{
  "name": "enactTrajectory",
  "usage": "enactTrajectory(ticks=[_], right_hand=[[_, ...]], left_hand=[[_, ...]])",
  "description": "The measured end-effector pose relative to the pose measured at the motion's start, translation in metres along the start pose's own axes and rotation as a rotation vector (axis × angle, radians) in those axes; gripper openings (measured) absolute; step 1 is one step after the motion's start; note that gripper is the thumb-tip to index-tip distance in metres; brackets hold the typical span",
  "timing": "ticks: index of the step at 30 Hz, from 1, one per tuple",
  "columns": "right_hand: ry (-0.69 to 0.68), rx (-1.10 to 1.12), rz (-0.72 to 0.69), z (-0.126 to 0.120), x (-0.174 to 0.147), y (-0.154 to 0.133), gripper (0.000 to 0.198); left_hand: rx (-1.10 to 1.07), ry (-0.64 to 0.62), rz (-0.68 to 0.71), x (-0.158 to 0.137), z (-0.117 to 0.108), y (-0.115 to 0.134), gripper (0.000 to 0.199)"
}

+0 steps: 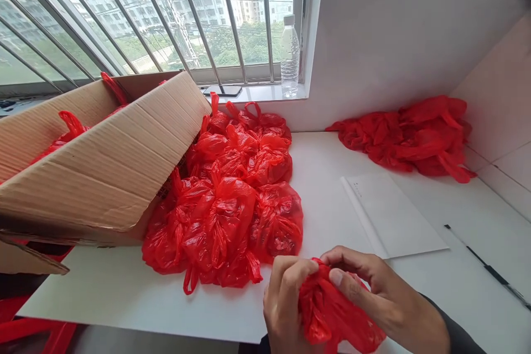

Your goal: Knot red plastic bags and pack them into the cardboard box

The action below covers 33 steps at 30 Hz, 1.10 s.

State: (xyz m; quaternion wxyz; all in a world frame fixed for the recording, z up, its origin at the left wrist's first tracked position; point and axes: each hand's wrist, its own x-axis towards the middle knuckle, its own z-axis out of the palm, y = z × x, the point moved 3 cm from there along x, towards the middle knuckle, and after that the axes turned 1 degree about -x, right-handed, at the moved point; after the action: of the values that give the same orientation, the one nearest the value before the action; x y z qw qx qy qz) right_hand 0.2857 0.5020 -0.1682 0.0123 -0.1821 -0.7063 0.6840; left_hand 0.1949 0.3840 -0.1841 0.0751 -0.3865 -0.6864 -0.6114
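one red bag (332, 312), held by us at the near edge of the surface (141, 298); our left hand (284, 296) and right hand (384, 293), both clamped on its gathered top; bundled red bags (224, 204), heaped beside a cardboard box (103, 163); one clear bottle (289, 58), upright on the windowsill (261, 92).

Left of the bag cluster (219, 204) on the surface (319, 193) is a box (103, 160), behind them a phone (226, 90) and bottle (289, 58) share the windowsill (262, 92), and to the right lies a notepad (400, 215), a pen (495, 275) right of it, a bag heap (409, 135) behind, a single bag (332, 312) front-left.
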Motion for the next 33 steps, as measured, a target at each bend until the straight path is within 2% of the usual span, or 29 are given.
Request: enactTrajectory(ticks=[6, 11, 14, 16, 19, 23, 26, 29, 31, 33], right_hand=[[-0.006, -0.089, 0.033, 0.001, 0.001, -0.006, 0.033], [0.019, 0.131, -0.019, -0.002, 0.004, 0.003, 0.028], [0.052, 0.289, -0.058, -0.005, 0.005, 0.008, 0.026], [0.063, 0.392, -0.034, -0.005, 0.005, 0.008, 0.025], [0.115, 0.459, -0.011, -0.004, 0.004, 0.008, 0.027], [0.305, 0.257, 0.008, -0.015, 0.001, 0.016, 0.026], [0.469, 0.08, 0.011, -0.039, -0.004, 0.036, 0.027], [0.538, -0.017, 0.034, -0.06, -0.009, 0.058, 0.029], [0.551, -0.045, 0.055, -0.061, -0.014, 0.065, 0.029], [0.62, -0.056, 0.052, -0.05, -0.021, 0.066, 0.027]], left_hand=[[0.009, -0.001, -0.007, 0.0, -0.002, -0.005, 0.017], [0.009, -0.092, 0.019, -0.004, -0.003, -0.005, 0.016], [0.051, -0.179, 0.031, -0.01, -0.004, -0.005, 0.029], [0.071, -0.229, 0.053, -0.013, -0.004, -0.004, 0.035], [0.109, -0.233, 0.127, -0.014, -0.003, -0.003, 0.041], [0.229, -0.149, 0.226, -0.021, -0.012, -0.015, 0.044], [0.283, -0.119, 0.264, -0.041, -0.03, -0.036, 0.043], [0.325, -0.118, 0.261, -0.064, -0.047, -0.054, 0.039], [0.362, -0.128, 0.239, -0.073, -0.049, -0.059, 0.039], [0.385, -0.167, 0.252, -0.074, -0.042, -0.056, 0.046]])
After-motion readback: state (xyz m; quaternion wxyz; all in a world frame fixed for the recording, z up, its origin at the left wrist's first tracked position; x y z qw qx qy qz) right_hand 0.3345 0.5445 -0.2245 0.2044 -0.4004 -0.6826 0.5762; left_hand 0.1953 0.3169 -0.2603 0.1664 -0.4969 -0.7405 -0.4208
